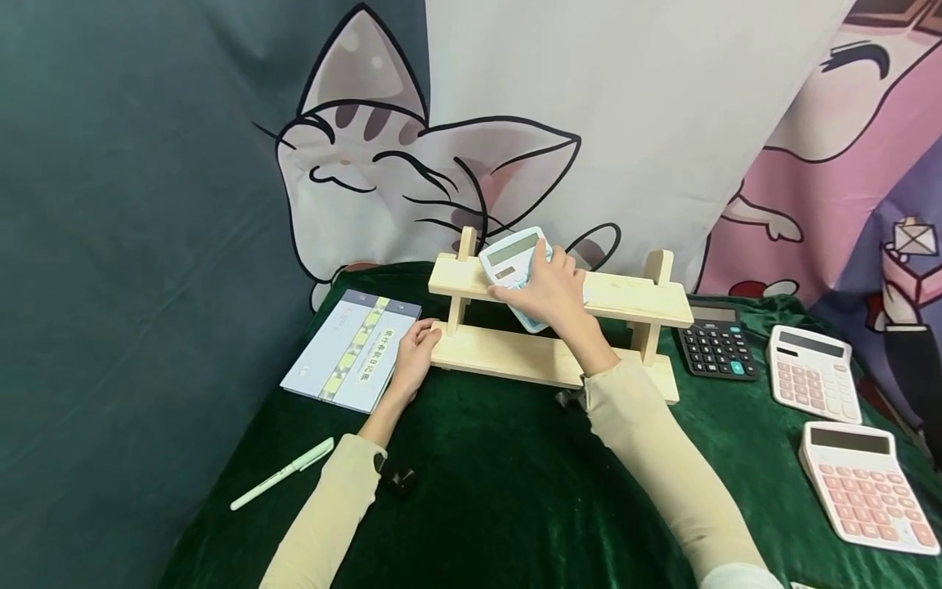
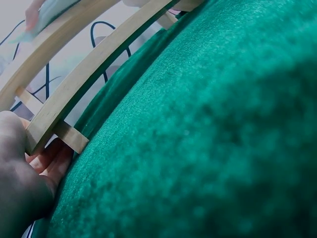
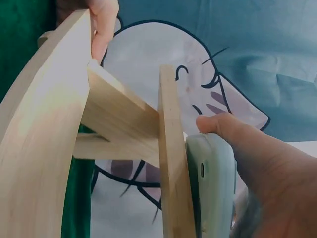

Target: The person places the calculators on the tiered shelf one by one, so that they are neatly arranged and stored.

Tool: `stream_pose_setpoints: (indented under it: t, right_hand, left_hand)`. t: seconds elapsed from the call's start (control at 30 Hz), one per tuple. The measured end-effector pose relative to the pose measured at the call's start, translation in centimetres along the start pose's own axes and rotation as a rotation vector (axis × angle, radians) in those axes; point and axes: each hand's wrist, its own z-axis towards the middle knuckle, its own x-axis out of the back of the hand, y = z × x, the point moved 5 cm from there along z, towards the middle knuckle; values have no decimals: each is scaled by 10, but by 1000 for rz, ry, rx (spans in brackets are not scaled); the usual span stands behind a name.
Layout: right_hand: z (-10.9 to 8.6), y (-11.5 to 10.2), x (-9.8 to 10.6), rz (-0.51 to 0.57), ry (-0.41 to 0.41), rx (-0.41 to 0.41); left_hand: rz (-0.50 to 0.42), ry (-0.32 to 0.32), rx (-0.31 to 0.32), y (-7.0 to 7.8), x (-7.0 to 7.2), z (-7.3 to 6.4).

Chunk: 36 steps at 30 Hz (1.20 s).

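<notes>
Head view, item one: a white-and-blue calculator (image 1: 513, 260). Your right hand (image 1: 548, 286) is holding it, the grip pinching it between thumb on one long side and fingers on the other. The screen end is projecting past your fingertips, away from you and to the left; the long axis is slanting from there back toward you and rightward, tilted rather than flat. It is lying across the front of the upper shelf (image 1: 633, 296); the right wrist view is showing it just beside that plank, but whether they are touching you cannot tell.

Item two: a two-tier wooden rack (image 1: 457, 312), standing lengthwise before you. Your left hand (image 1: 415, 352) is gripping the left end of its lower shelf (image 1: 508, 353), thumb above and fingers beneath, below and left of the calculator; your right is the nearer hand.

Carrier: a green velvet-covered worktop (image 1: 500, 491). Left of the rack it is bearing a banded notebook (image 1: 352, 352) and, nearer you, a pale green pen (image 1: 283, 474). At right it is bearing a black calculator (image 1: 714, 339), close by the rack, and two white-and-pink calculators (image 1: 868, 487), one behind the other.
</notes>
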Motion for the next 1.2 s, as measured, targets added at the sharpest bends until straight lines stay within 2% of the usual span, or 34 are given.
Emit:
stream_pose_setpoints:
  t: [0.17, 0.3, 0.37, 0.43, 0.57, 0.63, 0.7, 0.8, 1.0, 1.17, 1.2]
  right_hand:
    - [8, -7, -6, -26, -33, -61]
    - [10, -5, 0, -26, -50, -68]
    - [6, 0, 7, 17, -31, -39]
    - [-1, 8, 17, 108, 43, 9]
    - [-25, 27, 29, 309, 214, 166]
    - [-35, 33, 28, 362, 236, 241]
    - [-41, 37, 24, 379, 216, 302]
    - [-46, 41, 18, 381, 179, 343]
    - [-47, 54, 14, 390, 62, 361]
    - [-44, 56, 11, 385, 56, 377]
    - [-43, 55, 9, 380, 60, 378]
  left_hand:
    - [-7, -1, -6, 0, -1, 0]
    - [-15, 9, -19, 1, -5, 0]
    - [-17, 7, -21, 1, -8, 1]
    - [-17, -2, -20, 1, -10, 2]
    - [-5, -3, -13, 2, -8, 0]
    - [4, 8, -5, 1, -4, -1]
    - [13, 13, 2, 0, -1, -2]
    - [24, -1, 5, -1, 1, -3]
    - [11, -14, 11, 2, -2, -7]
    - [17, -12, 11, 4, -1, -6]
    - [25, 0, 3, 0, 1, -4]
